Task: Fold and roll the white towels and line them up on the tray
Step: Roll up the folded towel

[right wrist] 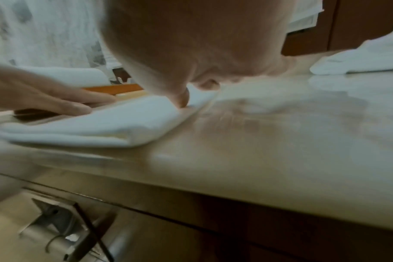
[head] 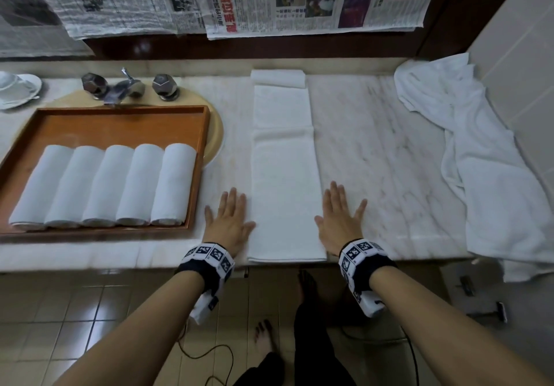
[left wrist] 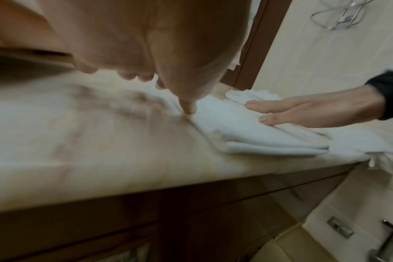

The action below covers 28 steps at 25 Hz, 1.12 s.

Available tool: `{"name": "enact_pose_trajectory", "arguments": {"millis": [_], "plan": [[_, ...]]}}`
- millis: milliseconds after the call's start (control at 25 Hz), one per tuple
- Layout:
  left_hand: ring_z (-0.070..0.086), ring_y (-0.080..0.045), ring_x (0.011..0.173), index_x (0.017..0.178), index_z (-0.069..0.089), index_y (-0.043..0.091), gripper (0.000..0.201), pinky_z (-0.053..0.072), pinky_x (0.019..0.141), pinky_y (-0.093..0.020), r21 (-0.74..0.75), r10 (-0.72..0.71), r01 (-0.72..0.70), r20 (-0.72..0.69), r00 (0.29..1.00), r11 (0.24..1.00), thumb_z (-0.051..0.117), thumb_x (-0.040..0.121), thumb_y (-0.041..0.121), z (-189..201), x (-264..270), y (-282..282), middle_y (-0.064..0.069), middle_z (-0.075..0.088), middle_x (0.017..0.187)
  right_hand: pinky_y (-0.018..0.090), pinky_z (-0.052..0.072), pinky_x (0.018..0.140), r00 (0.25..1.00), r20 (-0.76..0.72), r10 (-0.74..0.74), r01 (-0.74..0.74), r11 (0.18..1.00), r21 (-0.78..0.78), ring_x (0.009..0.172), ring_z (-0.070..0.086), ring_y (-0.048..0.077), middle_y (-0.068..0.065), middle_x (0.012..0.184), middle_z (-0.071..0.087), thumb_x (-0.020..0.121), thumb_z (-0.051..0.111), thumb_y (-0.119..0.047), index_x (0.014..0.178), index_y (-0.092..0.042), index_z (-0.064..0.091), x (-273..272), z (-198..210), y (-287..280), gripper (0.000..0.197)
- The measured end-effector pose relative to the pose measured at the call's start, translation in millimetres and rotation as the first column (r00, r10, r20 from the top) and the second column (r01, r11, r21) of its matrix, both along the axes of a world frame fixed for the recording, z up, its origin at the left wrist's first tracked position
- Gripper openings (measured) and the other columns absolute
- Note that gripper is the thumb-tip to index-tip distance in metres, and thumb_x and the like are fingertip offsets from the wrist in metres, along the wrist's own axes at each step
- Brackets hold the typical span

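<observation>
step: square the folded towel (head: 284, 175) for rolling | where: long strip on desk (head: 374, 145), right of tray (head: 204, 133) holding five rolls | left hand (head: 229, 220), right hand (head: 340, 220): flat, fingers spread, flanking near end | advice: align edges, roll tight from near end
</observation>
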<state>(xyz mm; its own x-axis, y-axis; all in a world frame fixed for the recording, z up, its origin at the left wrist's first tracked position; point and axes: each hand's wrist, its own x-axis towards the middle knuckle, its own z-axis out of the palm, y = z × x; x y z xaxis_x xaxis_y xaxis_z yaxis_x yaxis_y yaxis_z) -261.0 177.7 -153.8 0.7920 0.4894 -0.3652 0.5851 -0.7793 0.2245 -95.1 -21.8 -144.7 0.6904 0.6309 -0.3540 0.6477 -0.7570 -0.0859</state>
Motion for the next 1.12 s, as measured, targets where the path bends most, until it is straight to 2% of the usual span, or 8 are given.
{"name": "enact_pose_trajectory", "arguments": {"millis": [80, 120, 160, 280, 400, 520, 920, 1120], "plan": [[0.039, -0.024, 0.135, 0.138, 0.049, 0.018, 0.047, 0.034, 0.111, -0.047, -0.053, -0.036, 0.054, 0.297, 0.954, 0.997, 0.054, 0.095, 0.038, 9, 8, -10, -0.007, 0.044, 0.147, 0.054, 0.026, 0.114, 0.992, -0.006, 0.128, -0.120, 0.944, 0.307, 0.138, 0.032, 0.023, 0.011, 0.149, 0.036, 0.099, 0.044, -0.030, 0.141, -0.013, 0.043, -13, 6, 4, 0.045], [0.055, -0.021, 0.113, 0.118, 0.066, 0.020, 0.034, 0.047, 0.097, -0.044, -0.111, -0.081, 0.131, 0.376, 0.923, 0.985, 0.060, 0.090, 0.040, 14, 10, -18, -0.003, 0.063, 0.122, 0.044, 0.042, 0.100, 0.976, -0.094, 0.195, -0.140, 0.900, 0.414, 0.116, 0.050, 0.021, 0.007, 0.125, 0.056, 0.096, 0.053, -0.031, 0.121, -0.014, 0.060, -21, 10, 4, 0.031], [0.060, -0.018, 0.093, 0.099, 0.073, 0.021, 0.032, 0.052, 0.083, -0.041, -0.150, -0.145, 0.214, 0.376, 0.915, 0.965, 0.063, 0.085, 0.048, 17, 9, -26, 0.001, 0.069, 0.101, 0.037, 0.048, 0.085, 0.945, -0.197, 0.263, -0.157, 0.887, 0.433, 0.094, 0.055, 0.016, 0.000, 0.102, 0.061, 0.091, 0.061, -0.037, 0.103, -0.015, 0.066, -27, 13, 3, 0.026], [0.056, -0.012, 0.081, 0.087, 0.072, 0.023, 0.055, 0.049, 0.072, -0.033, -0.174, -0.311, 0.337, 0.161, 0.937, 0.925, 0.066, 0.063, 0.073, 22, 0, -37, 0.008, 0.064, 0.086, 0.027, 0.045, 0.073, 0.882, -0.310, 0.354, -0.269, 0.920, 0.284, 0.079, 0.048, 0.008, -0.008, 0.088, 0.055, 0.069, 0.076, -0.051, 0.091, -0.020, 0.061, -35, 15, -9, 0.041], [0.057, -0.015, 0.090, 0.093, 0.072, 0.020, 0.033, 0.048, 0.080, -0.031, -0.129, -0.340, 0.361, 0.157, 0.927, 0.924, 0.077, 0.072, 0.045, 20, -4, -37, 0.004, 0.065, 0.093, 0.026, 0.045, 0.080, 0.897, -0.226, 0.379, -0.313, 0.907, 0.281, 0.089, 0.053, 0.013, -0.004, 0.098, 0.060, 0.078, 0.073, -0.026, 0.097, -0.017, 0.063, -31, 12, -23, 0.023], [0.059, -0.012, 0.084, 0.092, 0.074, 0.018, 0.014, 0.048, 0.079, -0.026, -0.172, -0.290, 0.323, 0.190, 0.938, 0.931, 0.073, 0.081, 0.027, 21, -8, -32, 0.003, 0.068, 0.092, 0.025, 0.046, 0.077, 0.917, -0.227, 0.327, -0.246, 0.914, 0.322, 0.088, 0.059, 0.015, -0.004, 0.093, 0.066, 0.081, 0.065, -0.021, 0.093, -0.017, 0.071, -25, 15, -32, 0.014], [0.060, -0.018, 0.088, 0.102, 0.068, 0.012, 0.018, 0.045, 0.078, -0.025, -0.188, -0.222, 0.266, 0.226, 0.948, 0.945, 0.061, 0.089, 0.021, 22, -16, -25, -0.001, 0.067, 0.096, 0.024, 0.044, 0.079, 0.950, -0.264, 0.164, -0.074, 0.944, 0.321, 0.087, 0.058, 0.015, -0.003, 0.093, 0.064, 0.092, 0.055, -0.019, 0.101, -0.016, 0.064, -22, 16, -38, 0.013], [0.060, -0.006, 0.071, 0.082, 0.072, 0.015, 0.004, 0.040, 0.062, -0.004, -0.284, 0.000, 0.093, 0.310, 0.951, 0.954, 0.075, 0.081, 0.017, 24, -16, -18, 0.009, 0.065, 0.074, 0.035, 0.051, 0.077, 0.961, -0.266, 0.072, 0.007, 0.958, 0.287, 0.082, 0.060, 0.019, 0.000, 0.089, 0.064, 0.091, 0.056, -0.016, 0.092, -0.016, 0.057, -24, 19, -34, 0.001]]}}
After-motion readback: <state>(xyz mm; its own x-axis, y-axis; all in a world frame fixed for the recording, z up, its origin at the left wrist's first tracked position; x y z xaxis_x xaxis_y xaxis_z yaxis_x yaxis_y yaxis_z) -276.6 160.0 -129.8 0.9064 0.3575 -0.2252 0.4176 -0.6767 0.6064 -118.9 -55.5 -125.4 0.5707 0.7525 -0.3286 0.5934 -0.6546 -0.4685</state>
